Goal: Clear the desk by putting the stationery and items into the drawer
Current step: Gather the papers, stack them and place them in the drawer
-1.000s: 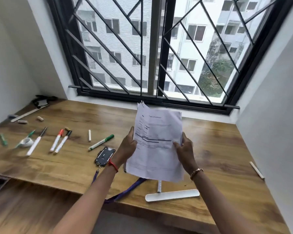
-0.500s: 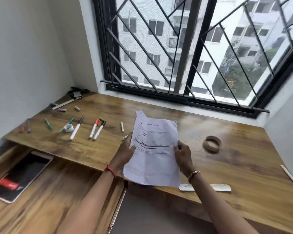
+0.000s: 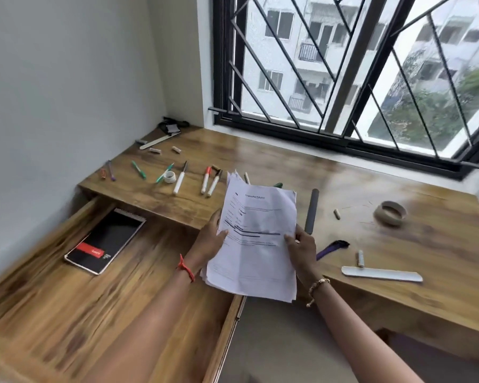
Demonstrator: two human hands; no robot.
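Papers point(image 3: 256, 239) fill the centre of my frame, gripped at the left edge by my left hand point(image 3: 209, 240) and at the right edge by my right hand point(image 3: 302, 248), thumbs pressed on the printed face. They hang over the front edge of the desk point(image 3: 426, 244), just right of the open drawer point(image 3: 67, 313) at lower left, where a black notebook point(image 3: 105, 241) lies. Markers point(image 3: 205, 181) lie on the desk above it.
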